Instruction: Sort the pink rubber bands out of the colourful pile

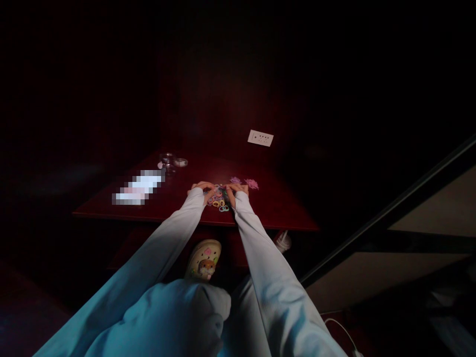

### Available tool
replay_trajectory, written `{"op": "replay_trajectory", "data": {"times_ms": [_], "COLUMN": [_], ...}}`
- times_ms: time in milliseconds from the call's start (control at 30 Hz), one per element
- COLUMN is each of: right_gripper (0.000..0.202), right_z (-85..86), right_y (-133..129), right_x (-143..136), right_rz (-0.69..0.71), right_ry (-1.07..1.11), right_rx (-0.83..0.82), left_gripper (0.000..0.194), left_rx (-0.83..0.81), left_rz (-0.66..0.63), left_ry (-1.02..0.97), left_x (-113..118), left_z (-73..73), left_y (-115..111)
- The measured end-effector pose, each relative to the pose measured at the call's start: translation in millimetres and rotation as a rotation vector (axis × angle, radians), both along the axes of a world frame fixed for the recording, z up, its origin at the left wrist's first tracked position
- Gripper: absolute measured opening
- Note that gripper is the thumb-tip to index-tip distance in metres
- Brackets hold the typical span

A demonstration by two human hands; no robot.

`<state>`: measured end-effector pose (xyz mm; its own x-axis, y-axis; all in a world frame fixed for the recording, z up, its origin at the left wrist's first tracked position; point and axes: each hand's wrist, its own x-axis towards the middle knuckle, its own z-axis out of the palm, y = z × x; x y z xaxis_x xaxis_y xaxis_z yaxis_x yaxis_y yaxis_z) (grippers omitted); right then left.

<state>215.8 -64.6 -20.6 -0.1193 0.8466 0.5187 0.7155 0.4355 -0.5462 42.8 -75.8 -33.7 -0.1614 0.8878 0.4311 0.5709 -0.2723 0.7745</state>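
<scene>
Looks only partly separated: just beyond the mixed pile of coloured loops (216,202) on the table (275,210), to its right, a purple bunch (235,180) and a pink bunch (252,184) already lying apart, with plenty of mixed colours left in the pile. At the pile's left and right edges, left hand (202,187) and right hand (238,190) with fingers curled inward, too small and dark to tell whether closed on any loop. Beyond the pile, well to its left, a clear jar (168,159).
</scene>
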Motion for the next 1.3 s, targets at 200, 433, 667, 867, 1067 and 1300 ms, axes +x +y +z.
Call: {"op": "replay_trajectory", "data": {"times_ms": [200, 433, 667, 867, 1067, 1300], "right_gripper": [0.033, 0.035, 0.031, 0.024, 0.024, 0.021], "right_z": [-4.4, -4.8, -9.3, -7.5, -3.4, -4.7], "right_y": [3, 5, 13, 15, 10, 9], "right_x": [-2, 2, 4, 5, 5, 7], "right_rz": [0.042, 0.070, 0.104, 0.115, 0.101, 0.057], "right_ry": [0.027, 0.143, 0.184, 0.164, 0.204, 0.240], "right_rx": [0.011, 0.002, 0.021, 0.014, -0.003, -0.009], "left_gripper": [0.011, 0.012, 0.011, 0.007, 0.018, 0.022], "left_rx": [0.033, 0.016, 0.042, 0.070, -0.014, -0.001], "left_rz": [0.013, -0.046, -0.043, -0.048, -0.149, -0.068], "left_ry": [0.033, 0.088, 0.085, -0.069, -0.381, -0.311], "left_x": [2, 1, 1, -1, 0, 2], "left_z": [2.4, 5.3, 3.4, -3.7, -5.3, -3.5], "left_y": [-9, -12, -10, 3, 10, 5]}}
